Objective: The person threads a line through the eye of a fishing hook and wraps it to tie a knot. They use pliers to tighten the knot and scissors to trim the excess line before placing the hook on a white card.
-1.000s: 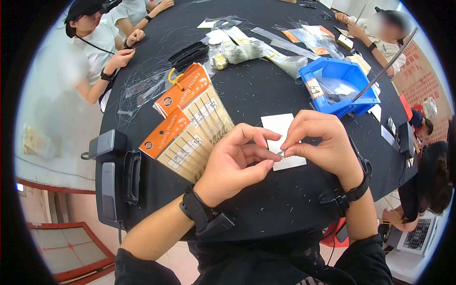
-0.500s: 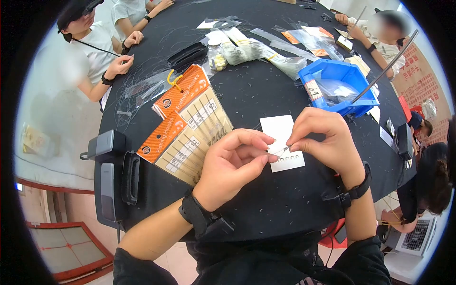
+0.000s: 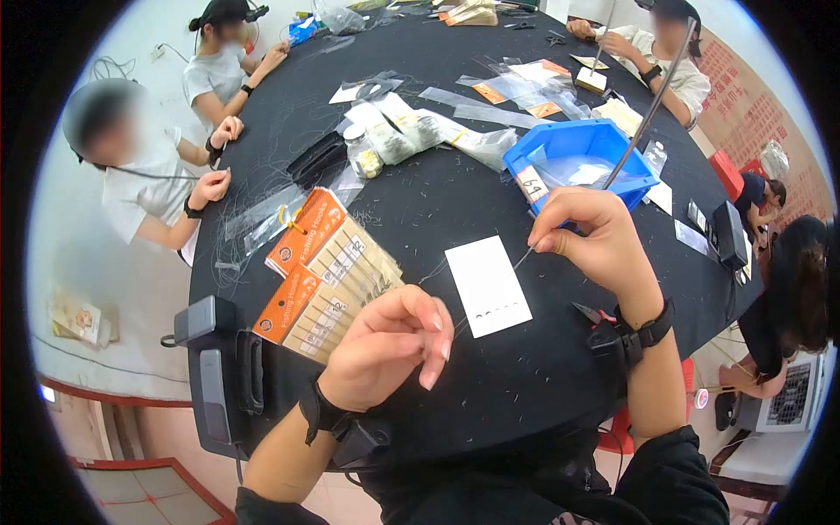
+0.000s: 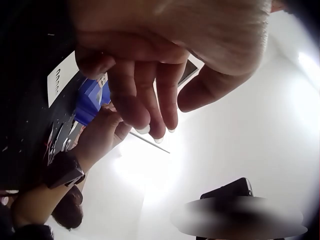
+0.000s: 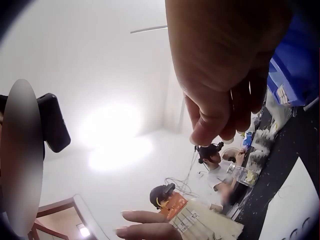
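My right hand [image 3: 599, 236] pinches a thin line [image 3: 523, 258] between thumb and forefinger, beside the upper right edge of a white card [image 3: 484, 276]. Along the card's lower end runs a row of small dark hook-shaped marks [image 3: 497, 311]. My left hand [image 3: 394, 337] hovers at the card's lower left, fingers loosely bent. In the left wrist view its thumb stands apart from the fingers [image 4: 135, 102], and nothing shows between them. Next to the left hand lie orange-topped fishing hook packets [image 3: 293, 306], fanned over each other.
Behind the right hand stands a blue bin [image 3: 560, 136] with a metal rod [image 3: 652, 105] leaning from it. Red-handled snips [image 3: 595, 315] lie by the right wrist. A jar [image 3: 363, 157], bundled line packs [image 3: 398, 131] and loose line are farther back. Other people sit around the table.
My hands have drawn apart: the left moved left and down from the fingertips of the right. The card now shows whole between them, and the head view has tilted upward.
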Demonstrator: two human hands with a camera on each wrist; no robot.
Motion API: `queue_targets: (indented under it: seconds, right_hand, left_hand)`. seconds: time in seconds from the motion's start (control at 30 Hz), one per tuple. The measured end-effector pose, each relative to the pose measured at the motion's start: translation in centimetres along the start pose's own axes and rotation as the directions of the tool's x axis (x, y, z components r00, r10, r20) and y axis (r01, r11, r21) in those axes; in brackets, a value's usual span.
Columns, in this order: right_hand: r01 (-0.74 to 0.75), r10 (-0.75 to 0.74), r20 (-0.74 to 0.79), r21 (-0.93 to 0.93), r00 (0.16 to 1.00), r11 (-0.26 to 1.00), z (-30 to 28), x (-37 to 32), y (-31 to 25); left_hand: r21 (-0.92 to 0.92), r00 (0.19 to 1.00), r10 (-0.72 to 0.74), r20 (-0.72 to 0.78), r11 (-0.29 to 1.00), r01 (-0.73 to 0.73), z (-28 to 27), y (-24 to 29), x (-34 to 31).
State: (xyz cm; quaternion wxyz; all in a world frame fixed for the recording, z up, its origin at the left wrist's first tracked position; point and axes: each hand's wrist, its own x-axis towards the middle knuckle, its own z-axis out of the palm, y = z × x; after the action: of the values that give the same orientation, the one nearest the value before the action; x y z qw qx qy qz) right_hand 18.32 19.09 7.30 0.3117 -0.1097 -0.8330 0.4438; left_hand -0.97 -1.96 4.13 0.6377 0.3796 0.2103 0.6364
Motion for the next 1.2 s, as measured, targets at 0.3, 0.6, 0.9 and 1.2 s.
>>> queue_targets:
  seconds: [0.3,0.6,0.9,1.2]
  right_hand:
    - [-0.016,0.017,-0.013,0.067,1.000,0.998,-0.1,-0.1,0.0]
    - [0.105,-0.104,0.018,-0.046,0.994,0.993,0.4,0.0,-0.4]
    - [0.163,-0.169,-0.051,-0.106,0.984,0.981,0.9,0.0,-0.6]
    - [0.201,-0.206,-0.062,-0.077,0.977,0.977,2.5,-0.2,-1.0]
  left_hand:
    - [0.010,0.999,0.033,-0.026,0.999,-0.033,-1.2,0.3,0.1]
    - [0.181,0.983,-0.036,-0.177,0.981,0.068,-1.3,0.1,0.1]
    - [0.897,1.000,-0.024,-0.017,0.441,0.025,1.0,1.9,0.7]
    - [0.834,0.929,0.244,-0.276,0.541,0.106,2.3,-0.6,0.3]
